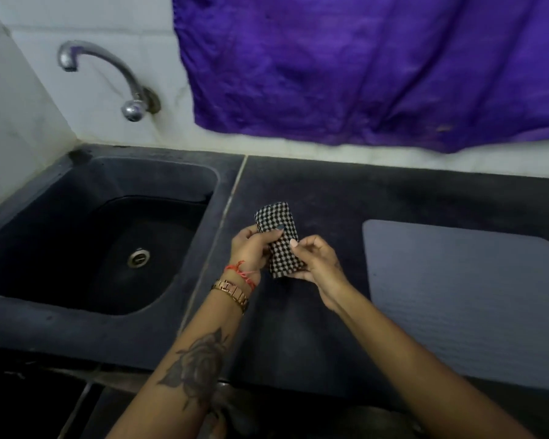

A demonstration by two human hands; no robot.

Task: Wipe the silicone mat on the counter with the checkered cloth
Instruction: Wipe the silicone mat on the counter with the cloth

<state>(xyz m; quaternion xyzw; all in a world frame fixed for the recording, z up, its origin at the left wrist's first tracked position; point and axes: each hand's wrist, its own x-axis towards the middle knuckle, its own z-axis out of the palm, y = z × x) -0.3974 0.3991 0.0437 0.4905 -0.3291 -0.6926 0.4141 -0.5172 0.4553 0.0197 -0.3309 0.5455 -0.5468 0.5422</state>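
head view: my left hand (251,248) and right hand (317,264) both pinch the folded black-and-white checkered cloth (279,239) above the dark counter (298,191), readying it; next i carry it right to the grey-blue silicone mat (463,299), untouched

Sink (61,315) left, mat (463,299) right — cloth (278,236) between.

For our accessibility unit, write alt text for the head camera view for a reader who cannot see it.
Two hands, left hand and right hand, hold a folded checkered cloth above a dark counter. A grey silicone mat lies to the right, untouched; a dark sink and wall tap sit left.
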